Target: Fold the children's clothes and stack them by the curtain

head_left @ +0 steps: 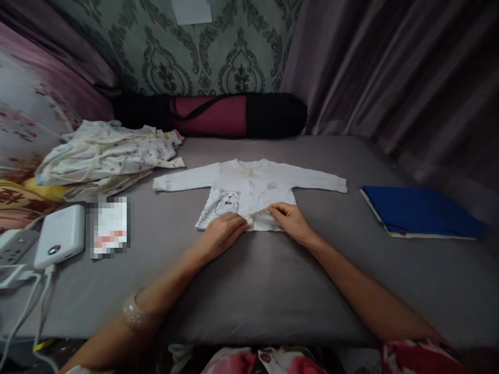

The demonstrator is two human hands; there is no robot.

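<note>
Right hand: grip closed, thumb and index finger pinching the front edge of the white shirt near its hem, the pinched fabric slightly raised. Left hand: fingers bent and laid on the shirt's hem, left of its front opening; whether this grip pinches cloth cannot be told. A pale bracelet is worn on the left arm.

The shirt lies front up on a grey sheet, sleeves spread to both sides. A bear print is noted on its left half, a small green print on its right.

Left of the shirt and slightly behind it: a pile of light printed clothes. Left and nearer: a pixelated item, details unreadable; farther out, a white device with a cable plugged in, and a socket strip. Right of the shirt, well apart: a folded blue item. Behind the shirt: a black-and-maroon cylindrical bag, lying lengthwise.
</note>
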